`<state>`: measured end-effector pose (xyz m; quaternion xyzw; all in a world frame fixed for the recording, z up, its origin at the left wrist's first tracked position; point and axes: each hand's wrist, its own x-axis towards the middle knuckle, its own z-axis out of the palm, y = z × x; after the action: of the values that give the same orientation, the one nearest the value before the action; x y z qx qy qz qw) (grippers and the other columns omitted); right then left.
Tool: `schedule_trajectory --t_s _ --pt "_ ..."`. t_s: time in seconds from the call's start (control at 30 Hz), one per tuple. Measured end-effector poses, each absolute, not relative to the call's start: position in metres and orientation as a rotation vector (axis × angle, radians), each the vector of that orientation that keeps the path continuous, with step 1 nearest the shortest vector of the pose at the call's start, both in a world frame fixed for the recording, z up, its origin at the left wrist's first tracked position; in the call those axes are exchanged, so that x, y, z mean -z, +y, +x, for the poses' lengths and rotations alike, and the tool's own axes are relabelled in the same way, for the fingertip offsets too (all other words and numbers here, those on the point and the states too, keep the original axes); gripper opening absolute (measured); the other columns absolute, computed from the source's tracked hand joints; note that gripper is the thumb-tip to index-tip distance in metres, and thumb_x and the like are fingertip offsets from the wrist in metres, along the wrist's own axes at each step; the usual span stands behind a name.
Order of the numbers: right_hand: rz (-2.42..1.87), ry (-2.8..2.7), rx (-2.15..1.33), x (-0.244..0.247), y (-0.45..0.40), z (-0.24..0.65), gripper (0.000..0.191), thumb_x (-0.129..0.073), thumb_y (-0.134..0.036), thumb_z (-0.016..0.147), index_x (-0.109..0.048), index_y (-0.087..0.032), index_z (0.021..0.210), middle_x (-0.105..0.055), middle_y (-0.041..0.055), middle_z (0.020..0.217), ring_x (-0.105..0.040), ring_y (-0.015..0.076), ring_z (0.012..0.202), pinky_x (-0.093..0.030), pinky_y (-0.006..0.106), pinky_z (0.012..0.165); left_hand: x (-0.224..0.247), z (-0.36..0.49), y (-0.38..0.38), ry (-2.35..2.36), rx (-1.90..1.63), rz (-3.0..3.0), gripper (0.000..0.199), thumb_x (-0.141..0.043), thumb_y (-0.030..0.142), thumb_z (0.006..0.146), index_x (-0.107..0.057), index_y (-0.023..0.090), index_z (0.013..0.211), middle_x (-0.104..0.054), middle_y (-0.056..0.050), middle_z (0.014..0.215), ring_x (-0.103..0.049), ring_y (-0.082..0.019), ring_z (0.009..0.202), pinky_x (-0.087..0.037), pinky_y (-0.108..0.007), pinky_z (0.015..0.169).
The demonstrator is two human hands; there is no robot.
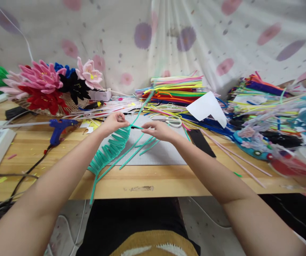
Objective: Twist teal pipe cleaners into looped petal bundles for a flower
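A row of teal pipe cleaner loops (112,146), set closely side by side like a feather or leaf, hangs from my left hand (114,123). The thumb and fingers of that hand are pinched at its upper end. My right hand (158,130) pinches a short teal pipe cleaner end (137,126) that runs across from the loops. One long teal stem (144,106) sticks up and away from between the hands. Below them, several loose teal pipe cleaners (131,157) lie on a grey mat (168,156). The fingertips partly hide the exact grip.
Scissors (174,122) lie just beyond my right hand. A blue glue gun (59,129) with a cord rests at left, before a basket of fuzzy flowers (46,83). Bundles of coloured pipe cleaners (178,85), a white paper piece (206,106) and a black strip (202,142) lie behind and right.
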<state>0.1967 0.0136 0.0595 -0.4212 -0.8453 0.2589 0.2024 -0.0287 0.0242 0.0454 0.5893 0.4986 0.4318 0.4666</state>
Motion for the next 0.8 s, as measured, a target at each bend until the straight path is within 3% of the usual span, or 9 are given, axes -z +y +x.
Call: schedule_trajectory --t_s 0.1,0.27,0.63,0.8 --pt "-1.11 -2.2 -1.108 -0.055 0.017 0.187 0.031 -0.051 -0.038 0.079 -0.067 -0.013 0.086 -0.064 0.0026 0.069 -0.055 0.0093 0.063 -0.041 0.021 0.059 -0.047 -0.027 0.022 1.17 -1.062 1.433 0.045 -0.08 0.031 0.045 -0.044 0.018 0.07 -0.066 0.0 0.067 -0.062 -0.013 0.062 -0.043 -0.027 0.067" --pt "-0.967 -2.137 -1.387 -0.049 0.028 0.185 0.034 -0.051 -0.041 0.077 -0.066 -0.012 0.089 -0.06 0.001 0.067 -0.051 0.0067 0.061 -0.038 0.018 0.055 -0.05 -0.029 0.017 1.079 -1.039 1.399 0.045 -0.08 0.028 0.047 -0.043 0.018 0.071 -0.066 0.0 0.067 -0.061 -0.012 0.062 -0.043 -0.025 0.067" --pt "-0.916 -2.323 -1.242 -0.056 0.054 0.173 0.024 -0.062 -0.033 0.065 -0.068 -0.013 0.077 -0.061 0.0002 0.067 -0.05 0.0087 0.062 -0.038 0.021 0.059 -0.059 -0.015 0.007 1.004 -0.755 1.412 0.051 -0.08 0.026 0.046 -0.038 0.02 0.075 -0.065 0.0 0.061 -0.06 -0.013 0.056 -0.041 -0.025 0.06" --pt "-0.789 -2.46 -1.141 -0.067 0.057 0.17 0.025 -0.06 -0.035 0.068 -0.069 -0.013 0.076 -0.06 -0.0011 0.064 -0.05 0.0094 0.061 -0.038 0.022 0.059 -0.054 -0.008 0.007 1.063 -0.625 1.48 0.044 -0.078 0.023 0.048 -0.048 0.018 0.079 -0.064 0.002 0.058 -0.057 -0.012 0.054 -0.039 -0.024 0.057"
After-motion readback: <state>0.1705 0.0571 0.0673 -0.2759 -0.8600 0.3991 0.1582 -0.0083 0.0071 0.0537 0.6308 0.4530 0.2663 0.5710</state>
